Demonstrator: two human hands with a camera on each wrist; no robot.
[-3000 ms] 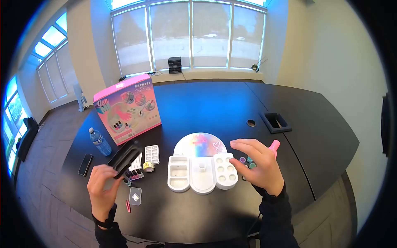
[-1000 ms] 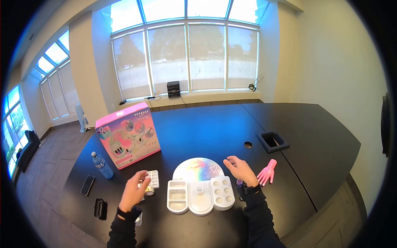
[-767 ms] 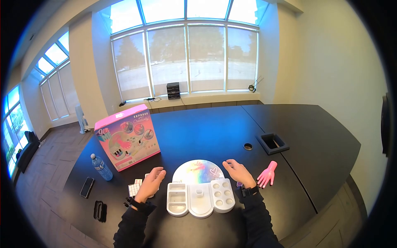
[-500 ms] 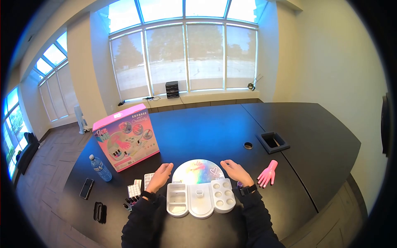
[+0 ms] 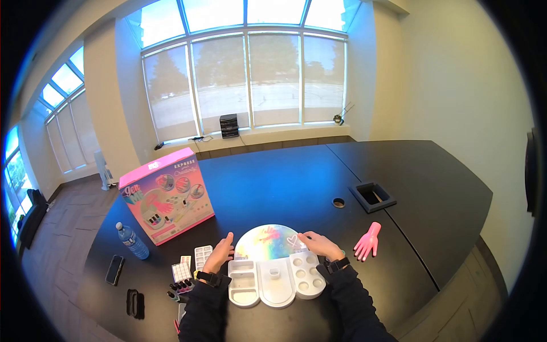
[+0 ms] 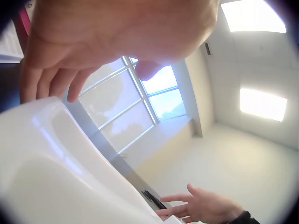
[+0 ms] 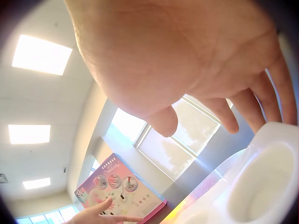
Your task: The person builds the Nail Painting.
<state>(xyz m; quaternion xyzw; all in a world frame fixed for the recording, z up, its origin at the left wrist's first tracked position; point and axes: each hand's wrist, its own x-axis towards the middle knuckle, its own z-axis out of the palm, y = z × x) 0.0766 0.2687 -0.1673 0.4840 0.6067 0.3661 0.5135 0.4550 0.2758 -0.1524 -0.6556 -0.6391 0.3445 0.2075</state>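
Note:
A white manicure station (image 5: 276,292) with a round rainbow back panel (image 5: 256,246) sits at the table's near middle. It has square compartments on its left and round wells on its right. My left hand (image 5: 220,254) is at the station's left side, fingers extended. In the left wrist view its fingertips (image 6: 74,93) are right at the white rim. My right hand (image 5: 322,247) lies at the right side, its fingers overlapping the panel's edge in the head view. Straight fingers (image 7: 247,109) reach down behind the white well section (image 7: 261,186) in the right wrist view.
Left of the station are a nail-set tray (image 5: 202,257), a white grid sheet (image 5: 182,272), several polish bottles (image 5: 181,286), a black case (image 5: 135,304), a phone (image 5: 114,270), a water bottle (image 5: 132,240) and a pink box (image 5: 168,196). A pink model hand (image 5: 367,242) lies right.
The black case has left my left hand and lies on the table at the left. My left hand has moved right to the station, and my right hand has come in against its right side.

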